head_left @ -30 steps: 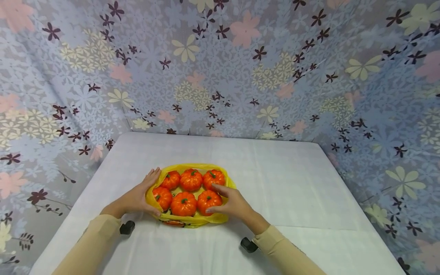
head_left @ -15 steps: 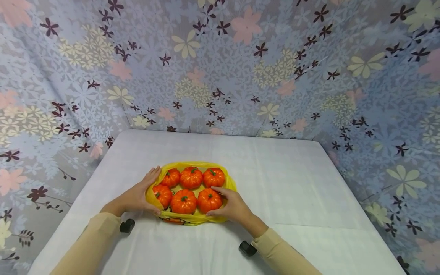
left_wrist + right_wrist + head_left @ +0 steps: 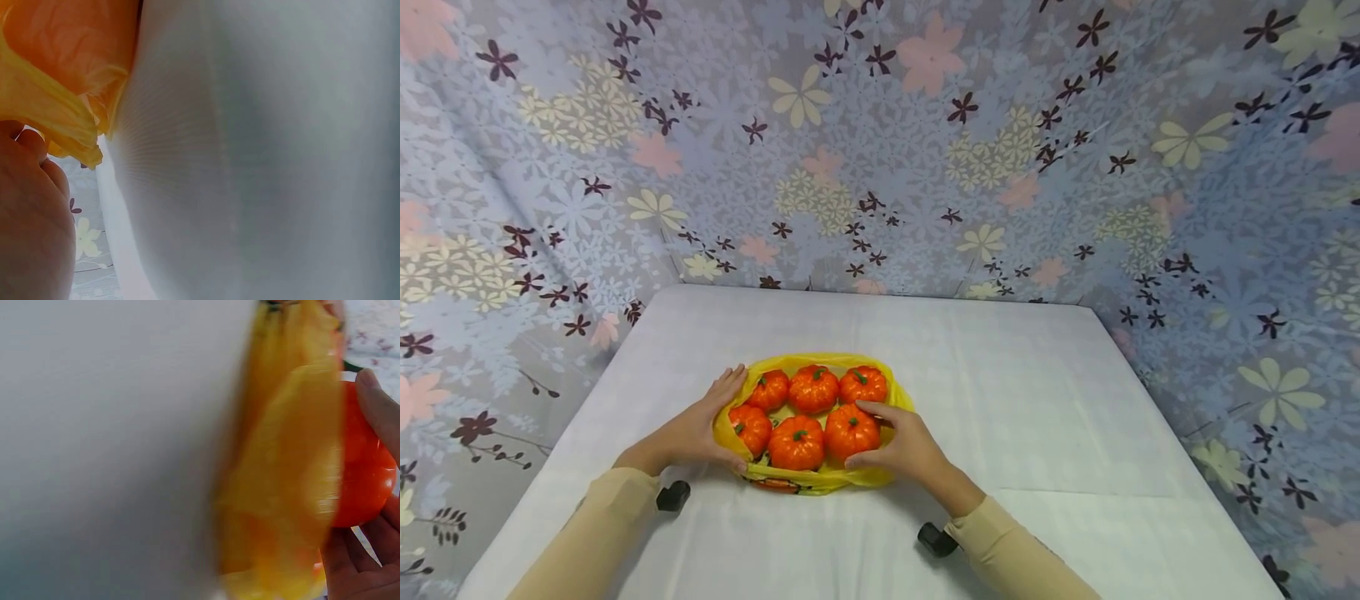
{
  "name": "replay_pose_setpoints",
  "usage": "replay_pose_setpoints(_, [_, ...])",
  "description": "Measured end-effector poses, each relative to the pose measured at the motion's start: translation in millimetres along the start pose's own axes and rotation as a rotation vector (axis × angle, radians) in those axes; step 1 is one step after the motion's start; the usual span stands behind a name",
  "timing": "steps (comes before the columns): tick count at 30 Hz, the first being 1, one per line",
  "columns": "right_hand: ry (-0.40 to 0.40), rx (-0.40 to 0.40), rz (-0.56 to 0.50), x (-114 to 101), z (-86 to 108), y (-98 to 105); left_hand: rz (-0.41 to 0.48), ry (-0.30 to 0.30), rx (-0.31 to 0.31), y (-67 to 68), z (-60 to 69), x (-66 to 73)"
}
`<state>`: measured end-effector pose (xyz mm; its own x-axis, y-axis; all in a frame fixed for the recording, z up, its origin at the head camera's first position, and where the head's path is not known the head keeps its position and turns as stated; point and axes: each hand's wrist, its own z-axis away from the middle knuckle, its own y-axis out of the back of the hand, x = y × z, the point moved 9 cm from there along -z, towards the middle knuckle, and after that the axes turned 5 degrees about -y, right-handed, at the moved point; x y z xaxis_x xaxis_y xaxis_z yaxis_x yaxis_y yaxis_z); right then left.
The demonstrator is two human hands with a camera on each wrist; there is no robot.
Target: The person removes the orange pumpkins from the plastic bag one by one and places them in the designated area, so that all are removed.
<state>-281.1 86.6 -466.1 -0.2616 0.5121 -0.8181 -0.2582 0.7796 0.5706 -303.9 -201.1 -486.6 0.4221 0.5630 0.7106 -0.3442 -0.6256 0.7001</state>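
A yellow plastic bag (image 3: 816,481), spread open, lies on the white table with several small orange pumpkins in two rows inside it. My left hand (image 3: 700,429) holds the bag's left side, its thumb at the front rim and its fingers toward the back. With thumb and fingers, my right hand (image 3: 910,442) grips the front-right pumpkin (image 3: 850,429). In the right wrist view that glossy pumpkin (image 3: 365,475) sits between thumb and fingers, partly behind the yellow plastic. The front-middle pumpkin (image 3: 796,444) rests beside it. The left wrist view shows the bag's edge (image 3: 59,115) above my left hand (image 3: 34,219).
White cloth covers the table (image 3: 1037,400), which stretches to the right and behind the bag. A flowered fabric backdrop (image 3: 880,167) rises behind and along both sides. Black devices hang at both wrists, one by the left cuff (image 3: 673,496), one by the right cuff (image 3: 937,540).
My right hand's fingers have closed round the front-right pumpkin, which has risen slightly relative to the others. The left hand stays at the bag's left side. The head view has shifted a little.
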Motion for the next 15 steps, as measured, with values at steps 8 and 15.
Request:
replay_pose_setpoints(8, [0.002, 0.025, -0.058, -20.1, -6.3, 15.5, -0.002, 0.008, 0.002, 0.3, -0.2, -1.5])
replay_pose_setpoints(15, [-0.016, 0.048, -0.072, -18.5, -8.4, 22.7, -0.005, 0.009, 0.004, -0.1, 0.5, -2.4])
